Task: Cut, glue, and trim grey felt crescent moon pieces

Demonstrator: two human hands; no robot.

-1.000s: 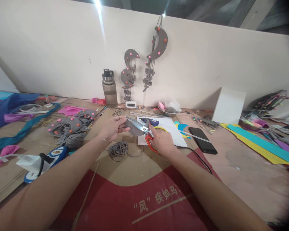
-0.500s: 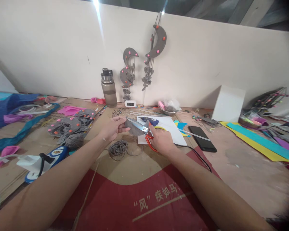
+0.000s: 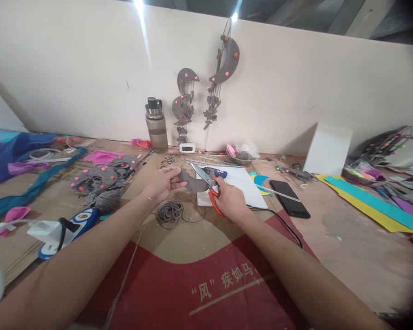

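Note:
Between the thumb and fingers of my left hand (image 3: 164, 182) is the left end of a grey felt crescent (image 3: 193, 183). My right hand (image 3: 230, 197) grips a pair of scissors (image 3: 203, 175) by its red-orange handle. The blades point up and left, along the inner curve of the felt. Whether they touch the felt I cannot tell. Below my hands lies a coil of grey cord (image 3: 169, 213) on the cardboard. Behind the scissors, a dark blue glue gun (image 3: 219, 173) rests on white paper (image 3: 256, 195).
At left lie grey crescents with pompoms (image 3: 94, 179), a blue power strip (image 3: 79, 224) and coloured cloth. A water bottle (image 3: 157, 130) and small clock (image 3: 187, 148) stand by the wall, where finished grey hangings (image 3: 229, 62) hang. A phone (image 3: 289, 199) lies at right, near coloured sheets (image 3: 368, 201).
The scissors have shifted so that more of the felt's inner curve shows, and their blades now point more steeply upward. My left hand keeps hold of the felt in nearly the same place.

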